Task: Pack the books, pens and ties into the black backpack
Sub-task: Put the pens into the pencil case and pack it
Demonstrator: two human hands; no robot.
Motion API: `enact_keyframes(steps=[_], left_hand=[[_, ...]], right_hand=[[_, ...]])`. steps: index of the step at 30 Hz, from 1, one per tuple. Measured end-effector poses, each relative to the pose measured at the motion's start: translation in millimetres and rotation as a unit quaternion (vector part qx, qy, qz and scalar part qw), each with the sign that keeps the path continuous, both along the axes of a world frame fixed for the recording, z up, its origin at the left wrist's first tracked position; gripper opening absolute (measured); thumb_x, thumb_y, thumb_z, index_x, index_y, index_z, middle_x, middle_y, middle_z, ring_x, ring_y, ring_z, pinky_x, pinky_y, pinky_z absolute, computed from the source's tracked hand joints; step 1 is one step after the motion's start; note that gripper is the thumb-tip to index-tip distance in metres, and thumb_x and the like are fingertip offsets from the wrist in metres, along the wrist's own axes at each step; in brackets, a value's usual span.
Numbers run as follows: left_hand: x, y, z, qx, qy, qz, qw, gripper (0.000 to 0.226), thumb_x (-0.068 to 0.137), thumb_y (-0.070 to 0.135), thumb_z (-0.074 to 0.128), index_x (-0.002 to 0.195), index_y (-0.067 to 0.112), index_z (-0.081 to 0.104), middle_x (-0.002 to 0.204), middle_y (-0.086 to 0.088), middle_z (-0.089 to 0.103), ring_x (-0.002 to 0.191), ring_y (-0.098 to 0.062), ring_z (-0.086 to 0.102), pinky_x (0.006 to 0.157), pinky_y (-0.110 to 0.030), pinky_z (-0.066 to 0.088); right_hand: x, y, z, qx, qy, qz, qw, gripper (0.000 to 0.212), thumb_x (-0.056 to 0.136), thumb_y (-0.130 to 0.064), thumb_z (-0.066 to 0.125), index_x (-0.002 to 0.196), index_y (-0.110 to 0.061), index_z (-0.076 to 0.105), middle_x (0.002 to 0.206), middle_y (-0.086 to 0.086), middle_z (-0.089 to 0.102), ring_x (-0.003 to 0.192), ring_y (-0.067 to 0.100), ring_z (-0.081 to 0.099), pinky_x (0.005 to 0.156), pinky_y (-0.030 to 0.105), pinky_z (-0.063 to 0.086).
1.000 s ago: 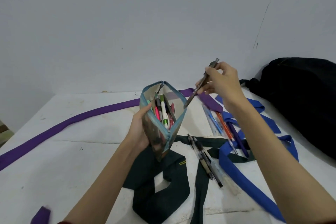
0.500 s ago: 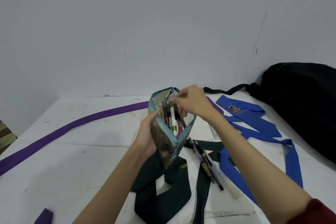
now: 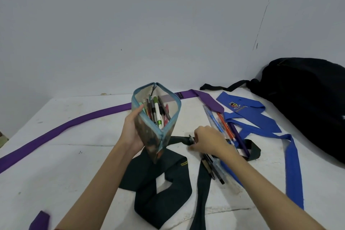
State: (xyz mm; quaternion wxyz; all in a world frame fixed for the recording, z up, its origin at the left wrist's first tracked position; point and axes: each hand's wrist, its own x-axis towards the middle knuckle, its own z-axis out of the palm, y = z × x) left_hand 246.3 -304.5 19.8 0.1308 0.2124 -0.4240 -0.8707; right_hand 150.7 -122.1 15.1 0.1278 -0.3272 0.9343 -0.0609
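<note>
The left hand [image 3: 133, 132] had its grip curled round the open pencil case [image 3: 155, 117], held upright with pens standing loose inside; if that grip tilted, they could spill onto the desk [image 3: 61, 166]. The right hand [image 3: 208, 141] pinched at dark pens [image 3: 211, 167] lying under it on a green tie [image 3: 162, 188], so it might snag cloth or scatter the pens beside them, while the black backpack [image 3: 306, 102] lay well off to its right.

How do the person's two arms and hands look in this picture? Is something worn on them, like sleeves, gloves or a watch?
Both forearms are bare from wrist to the bottom edge of the picture. The left hand and the right hand wear no gloves, and no ring, watch or bracelet shows. No sleeve is clearly visible in this frame. The nails are too small to judge.
</note>
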Motion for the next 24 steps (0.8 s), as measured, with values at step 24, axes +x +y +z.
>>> enact_keyframes(steps=[24], left_hand=[[-6, 25, 4, -0.001, -0.009, -0.044, 0.999, 0.040, 0.087, 0.041, 0.054, 0.119, 0.016, 0.060, 0.108, -0.015, 0.065, 0.102, -0.030, 0.060, 0.088, -0.043, 0.050]], right_hand=[[-16, -28, 105, -0.579, -0.150, -0.112, 0.793, 0.007, 0.087, 0.001, 0.055, 0.080, 0.000, 0.054, 0.063, 0.014, 0.063, 0.043, 0.018, 0.062, 0.048, 0.029, 0.054]])
